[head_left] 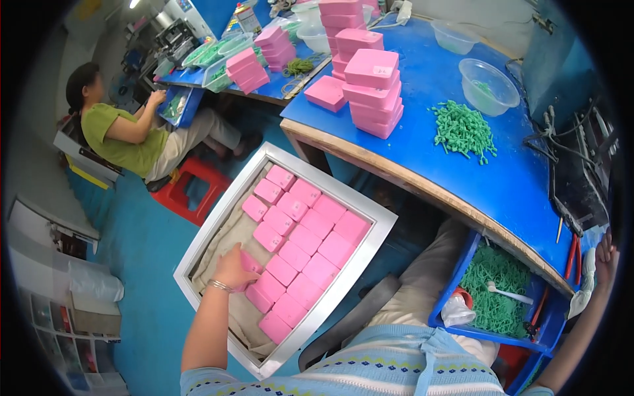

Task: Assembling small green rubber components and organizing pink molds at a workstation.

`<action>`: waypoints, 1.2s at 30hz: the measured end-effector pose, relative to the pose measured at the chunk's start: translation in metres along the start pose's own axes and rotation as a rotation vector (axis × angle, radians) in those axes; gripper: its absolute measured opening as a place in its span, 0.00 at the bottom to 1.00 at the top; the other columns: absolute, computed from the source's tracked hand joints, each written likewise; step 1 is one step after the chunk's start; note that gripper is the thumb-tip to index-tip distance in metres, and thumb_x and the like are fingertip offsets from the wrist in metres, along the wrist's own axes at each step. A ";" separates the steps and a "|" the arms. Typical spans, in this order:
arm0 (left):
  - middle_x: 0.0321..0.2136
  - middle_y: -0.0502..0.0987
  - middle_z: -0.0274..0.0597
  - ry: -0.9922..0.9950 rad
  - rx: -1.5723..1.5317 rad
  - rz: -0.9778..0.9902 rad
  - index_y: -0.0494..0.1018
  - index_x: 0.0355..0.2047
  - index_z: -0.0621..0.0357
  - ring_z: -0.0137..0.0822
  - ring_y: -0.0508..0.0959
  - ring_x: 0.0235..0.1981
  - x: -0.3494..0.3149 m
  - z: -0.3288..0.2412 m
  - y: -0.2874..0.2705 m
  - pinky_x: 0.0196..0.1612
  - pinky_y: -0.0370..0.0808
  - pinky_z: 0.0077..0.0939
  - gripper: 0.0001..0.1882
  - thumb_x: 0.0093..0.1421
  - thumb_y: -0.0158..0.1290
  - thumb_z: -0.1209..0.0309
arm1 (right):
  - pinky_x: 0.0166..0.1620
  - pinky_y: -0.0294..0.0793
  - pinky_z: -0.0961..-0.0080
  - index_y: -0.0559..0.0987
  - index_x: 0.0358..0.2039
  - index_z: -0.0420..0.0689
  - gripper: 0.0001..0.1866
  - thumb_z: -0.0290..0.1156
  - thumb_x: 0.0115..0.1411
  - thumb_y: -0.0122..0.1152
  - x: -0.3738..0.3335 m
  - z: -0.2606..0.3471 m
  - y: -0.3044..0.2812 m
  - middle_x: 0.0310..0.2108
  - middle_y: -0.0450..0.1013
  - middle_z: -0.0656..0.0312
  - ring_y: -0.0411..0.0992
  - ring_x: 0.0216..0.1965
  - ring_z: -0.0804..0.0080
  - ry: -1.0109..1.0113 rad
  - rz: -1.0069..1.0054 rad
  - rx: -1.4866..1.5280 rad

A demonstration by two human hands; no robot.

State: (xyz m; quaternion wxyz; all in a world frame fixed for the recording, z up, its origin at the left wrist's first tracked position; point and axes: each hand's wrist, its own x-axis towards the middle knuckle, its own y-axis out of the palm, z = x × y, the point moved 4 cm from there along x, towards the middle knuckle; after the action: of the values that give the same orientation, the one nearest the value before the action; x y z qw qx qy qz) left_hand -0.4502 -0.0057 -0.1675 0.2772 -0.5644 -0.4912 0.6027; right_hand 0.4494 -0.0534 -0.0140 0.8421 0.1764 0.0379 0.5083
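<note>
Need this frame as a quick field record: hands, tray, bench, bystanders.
left hand: fingers on a pink box at the edge of the rows in the tray
right hand: raised at the far right rim of the view; contents cannot be told
tray: white-framed, cloth-lined, rows of pink boxes filling its right part
bench: blue top, stacked pink boxes, loose green pieces, clear bowl
blue bin: below the bench, green pieces inside
other person: seated at a far table, green top
</note>
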 end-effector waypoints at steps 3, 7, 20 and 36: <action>0.47 0.70 0.57 0.053 -0.078 -0.070 0.57 0.55 0.66 0.48 0.70 0.50 -0.001 -0.018 -0.010 0.53 0.66 0.37 0.48 0.36 0.66 0.58 | 0.09 0.45 0.90 0.70 0.33 0.45 0.13 0.38 0.68 0.38 -0.036 -0.002 0.064 0.09 0.52 0.74 0.48 0.06 0.89 -0.020 -0.008 -0.067; 0.40 0.71 0.44 0.416 -0.894 0.054 0.60 0.51 0.58 0.36 0.73 0.42 -0.017 -0.096 -0.033 0.45 0.72 0.29 0.37 0.41 0.64 0.70 | 0.09 0.43 0.90 0.68 0.29 0.48 0.16 0.47 0.64 0.45 -0.121 -0.045 0.172 0.09 0.55 0.76 0.49 0.07 0.90 -0.032 -0.069 -0.358; 0.41 0.61 0.49 1.297 -0.587 -0.426 0.67 0.42 0.54 0.45 0.65 0.45 -0.189 -0.317 -0.024 0.44 0.66 0.34 0.31 0.37 0.68 0.70 | 0.43 0.69 0.73 0.58 0.34 0.43 0.25 0.33 0.49 0.69 -0.264 -0.144 0.322 0.38 0.62 0.56 0.65 0.42 0.76 0.312 0.595 0.090; 0.40 0.63 0.39 0.725 -1.589 1.142 0.62 0.31 0.54 0.34 0.65 0.47 -0.177 -0.382 0.030 0.53 0.64 0.30 0.14 0.48 0.57 0.75 | 0.25 0.70 0.61 0.71 0.26 0.42 0.09 0.34 0.55 0.51 -0.239 -0.107 0.280 0.19 0.69 0.53 0.70 0.20 0.55 -0.224 0.697 -0.814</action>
State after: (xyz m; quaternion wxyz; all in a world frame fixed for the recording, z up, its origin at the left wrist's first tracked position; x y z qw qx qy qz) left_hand -0.0422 -0.0673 -0.0760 -0.3696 -0.8797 -0.2936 -0.0582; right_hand 0.0727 -0.1160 -0.0474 0.6230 -0.1087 -0.3127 0.7087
